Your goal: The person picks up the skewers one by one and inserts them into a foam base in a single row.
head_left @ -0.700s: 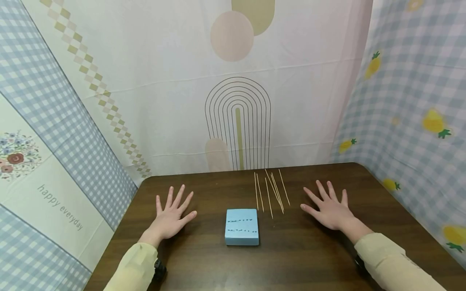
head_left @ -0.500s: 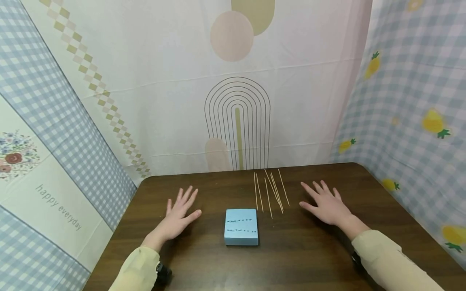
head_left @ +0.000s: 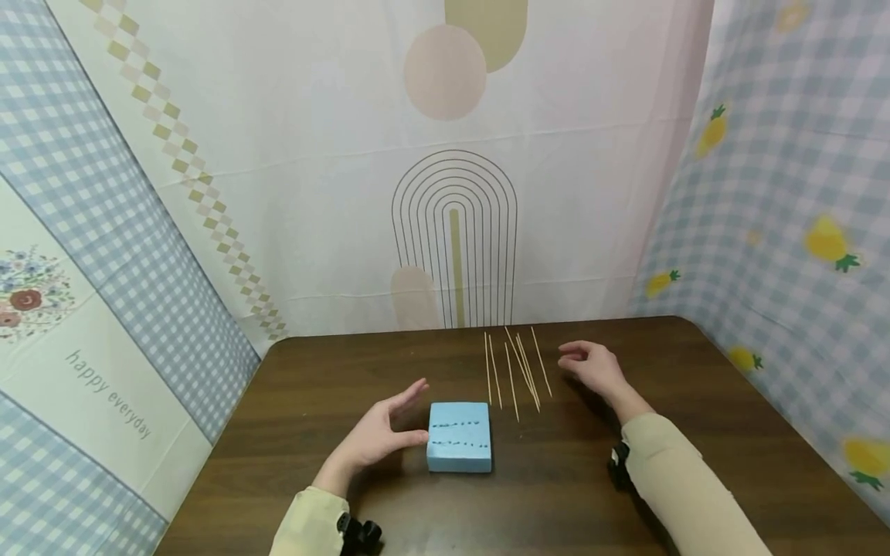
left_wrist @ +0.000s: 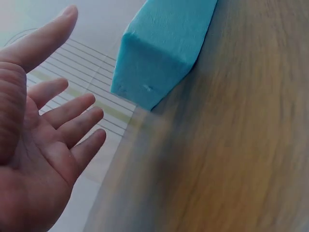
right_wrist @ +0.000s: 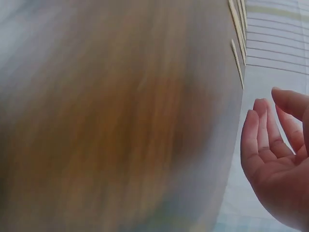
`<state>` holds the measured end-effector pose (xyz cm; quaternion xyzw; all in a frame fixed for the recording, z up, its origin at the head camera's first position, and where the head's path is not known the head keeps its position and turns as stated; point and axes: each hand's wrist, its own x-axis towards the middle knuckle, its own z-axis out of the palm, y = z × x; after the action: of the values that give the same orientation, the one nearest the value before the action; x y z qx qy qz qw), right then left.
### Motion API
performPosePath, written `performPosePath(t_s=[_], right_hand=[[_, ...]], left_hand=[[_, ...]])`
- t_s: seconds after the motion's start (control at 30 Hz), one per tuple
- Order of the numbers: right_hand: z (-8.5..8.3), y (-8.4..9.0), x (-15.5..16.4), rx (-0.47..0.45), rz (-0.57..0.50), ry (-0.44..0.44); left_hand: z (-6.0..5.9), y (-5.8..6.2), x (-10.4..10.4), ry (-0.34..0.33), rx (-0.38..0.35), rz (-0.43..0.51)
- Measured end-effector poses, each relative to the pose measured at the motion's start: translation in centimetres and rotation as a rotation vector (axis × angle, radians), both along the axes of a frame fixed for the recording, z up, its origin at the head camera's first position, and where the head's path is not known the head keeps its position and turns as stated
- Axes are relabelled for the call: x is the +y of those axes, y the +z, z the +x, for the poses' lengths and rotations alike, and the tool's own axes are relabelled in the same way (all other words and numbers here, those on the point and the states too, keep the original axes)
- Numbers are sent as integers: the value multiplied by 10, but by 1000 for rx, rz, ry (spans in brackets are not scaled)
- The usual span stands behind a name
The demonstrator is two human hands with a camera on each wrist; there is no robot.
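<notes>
Both hands have lifted off the worktop (head_left: 292, 401): left hand (head_left: 378, 439), fingers loosely spread, sits just left of the block (head_left: 460, 435), right hand (head_left: 591, 367), fingers relaxed, hovers right of the skewers (head_left: 518, 371) lying lengthwise away from the person.

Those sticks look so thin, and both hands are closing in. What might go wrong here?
The right hand nears the loose, thin sticks; a clumsy pinch could scatter or perhaps snap them. The left hand, open beside the blue foam block, might nudge the block sideways into the nearest sticks.
</notes>
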<state>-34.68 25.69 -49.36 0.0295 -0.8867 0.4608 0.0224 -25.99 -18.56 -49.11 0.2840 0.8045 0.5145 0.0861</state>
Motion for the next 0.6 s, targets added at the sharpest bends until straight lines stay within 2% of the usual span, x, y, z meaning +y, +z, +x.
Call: performPosePath(t_s=[0.07, 0.17, 0.4, 0.6], right_hand=[[-4, -2, -5, -57, -95, -13], [-11, -7, -13, -104, -180, -22], [-17, -15, -25, -128, -117, -22], [-15, -14, -32, -139, -94, -34]], left_hand=[[0, -3, 2, -11, -16, 15], [0, -5, 4, -19, -17, -18], [-1, -9, 9, -102, -75, -31], [0, -11, 11, -99, -106, -36]])
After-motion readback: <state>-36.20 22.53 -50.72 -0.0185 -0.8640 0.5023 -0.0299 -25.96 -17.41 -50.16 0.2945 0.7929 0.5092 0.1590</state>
